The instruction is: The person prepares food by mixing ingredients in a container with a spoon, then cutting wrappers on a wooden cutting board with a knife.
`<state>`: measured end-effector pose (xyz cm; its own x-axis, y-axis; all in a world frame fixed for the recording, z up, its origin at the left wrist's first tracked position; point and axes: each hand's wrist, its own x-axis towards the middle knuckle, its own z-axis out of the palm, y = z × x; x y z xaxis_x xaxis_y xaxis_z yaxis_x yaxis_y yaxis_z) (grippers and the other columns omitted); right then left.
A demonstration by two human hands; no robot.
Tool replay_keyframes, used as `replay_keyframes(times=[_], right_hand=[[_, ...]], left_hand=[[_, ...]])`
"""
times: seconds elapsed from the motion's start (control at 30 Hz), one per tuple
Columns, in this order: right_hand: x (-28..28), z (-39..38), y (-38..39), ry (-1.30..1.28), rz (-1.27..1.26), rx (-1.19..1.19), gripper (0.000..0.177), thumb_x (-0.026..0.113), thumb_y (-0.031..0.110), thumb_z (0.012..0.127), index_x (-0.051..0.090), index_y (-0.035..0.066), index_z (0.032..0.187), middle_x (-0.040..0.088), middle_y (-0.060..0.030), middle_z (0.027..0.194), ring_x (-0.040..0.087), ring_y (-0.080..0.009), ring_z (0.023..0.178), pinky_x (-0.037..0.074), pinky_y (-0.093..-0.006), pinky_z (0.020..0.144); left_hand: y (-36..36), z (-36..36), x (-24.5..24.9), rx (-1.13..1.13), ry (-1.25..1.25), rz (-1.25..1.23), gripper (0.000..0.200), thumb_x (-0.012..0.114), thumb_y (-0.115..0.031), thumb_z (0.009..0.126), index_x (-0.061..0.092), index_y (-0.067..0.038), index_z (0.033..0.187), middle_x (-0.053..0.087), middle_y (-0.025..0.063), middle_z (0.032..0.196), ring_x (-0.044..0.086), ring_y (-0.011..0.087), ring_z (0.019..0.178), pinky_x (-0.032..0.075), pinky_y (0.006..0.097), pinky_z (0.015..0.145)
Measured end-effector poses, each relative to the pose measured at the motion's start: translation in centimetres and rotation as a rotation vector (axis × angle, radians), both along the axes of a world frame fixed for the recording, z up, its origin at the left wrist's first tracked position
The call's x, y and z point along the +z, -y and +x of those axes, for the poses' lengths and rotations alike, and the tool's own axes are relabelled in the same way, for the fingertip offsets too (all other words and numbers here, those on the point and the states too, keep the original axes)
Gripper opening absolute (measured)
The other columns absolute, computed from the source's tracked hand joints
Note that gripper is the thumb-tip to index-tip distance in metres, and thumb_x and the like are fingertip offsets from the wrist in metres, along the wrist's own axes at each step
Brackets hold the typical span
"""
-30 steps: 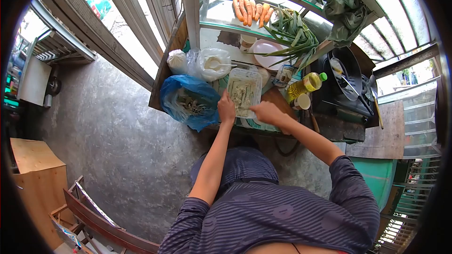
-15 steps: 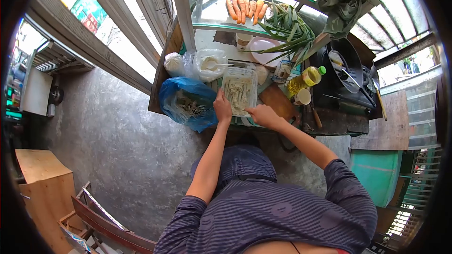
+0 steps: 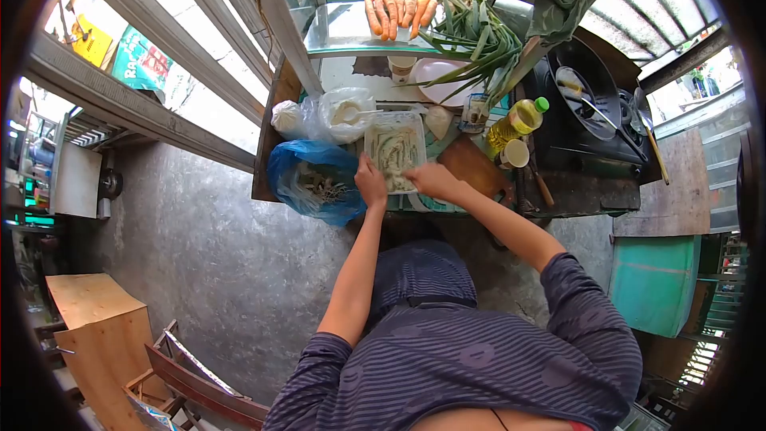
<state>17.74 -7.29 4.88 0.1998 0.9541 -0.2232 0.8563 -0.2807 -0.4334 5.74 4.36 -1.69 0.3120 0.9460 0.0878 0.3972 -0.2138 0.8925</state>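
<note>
A clear rectangular plastic container stands at the counter's front, with a pale, wet, batter-like mixture smeared over its bottom. My left hand grips the container's near left side. Over its near right corner, my right hand is closed, fingertips down by the mixture; whatever it grips is hidden. Left of the container sit a blue plastic bag holding small pale-brown things and a clear bag of white powder with a spoon in it. To the right lies a brown cutting board.
An oil bottle with a green cap and a paper cup stand right of the board. Beyond them a black wok rests on the stove. Carrots and green leafy stalks lie on the glass shelf above.
My right hand has moved slightly farther over the container, away from me. My left hand keeps its grip on the side. The whole view has shifted a little.
</note>
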Motion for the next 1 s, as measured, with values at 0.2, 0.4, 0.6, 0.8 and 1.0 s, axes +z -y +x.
replay_keyframes(times=[0.2,0.4,0.6,0.8,1.0], right_hand=[[2.2,3.2,1.1,-0.047,0.047,-0.16,0.024,0.053,0.023,0.085,0.072,0.013,0.098,0.068,-0.0175,0.082,0.066,-0.0382,0.082,0.052,-0.0513,0.073],[-1.1,8.1,-3.8,-0.039,0.079,-0.449,0.028,0.057,0.032,0.085,0.068,0.006,0.089,0.068,-0.0173,0.088,0.065,-0.0376,0.087,0.052,-0.0504,0.074],[-2.9,9.9,-5.8,-0.037,0.051,-0.478,0.048,0.063,0.045,0.083,0.053,0.009,0.115,0.067,-0.0158,0.094,0.065,-0.0354,0.089,0.051,-0.0504,0.073],[4.3,8.3,-0.4,-0.157,0.167,-0.266,0.046,0.063,0.036,0.09,0.051,0.006,0.124,0.061,-0.0184,0.115,0.059,-0.0333,0.107,0.048,-0.045,0.086],[17.5,10.7,3.0,-0.67,0.19,0.017,0.033,0.061,0.026,0.094,0.061,0.006,0.121,0.065,-0.0115,0.109,0.063,-0.0192,0.102,0.049,-0.0341,0.087]], left_hand=[[0.4,-0.1,1.3,-0.001,-0.025,0.004,0.035,0.044,-0.022,0.101,0.061,0.004,0.118,0.064,0.0305,0.099,0.06,0.0469,0.097,0.048,0.0488,0.076],[0.7,-0.1,3.4,-0.004,-0.155,-0.03,0.035,0.046,-0.022,0.1,0.061,0.003,0.119,0.066,0.0283,0.103,0.062,0.0439,0.098,0.05,0.0446,0.079],[0.8,-1.2,2.9,-0.008,-0.084,0.013,0.037,0.051,-0.014,0.096,0.056,0.004,0.128,0.063,0.0239,0.121,0.061,0.0368,0.112,0.048,0.0405,0.092],[3.3,-4.3,8.9,-0.146,-0.075,0.066,0.038,0.054,-0.014,0.097,0.055,0.004,0.13,0.06,0.0232,0.127,0.057,0.0394,0.118,0.045,0.0412,0.098],[4.7,-5.0,12.4,-0.186,0.005,-0.015,0.033,0.057,-0.013,0.096,0.059,0.002,0.125,0.059,0.0218,0.131,0.055,0.0366,0.123,0.043,0.041,0.101]])
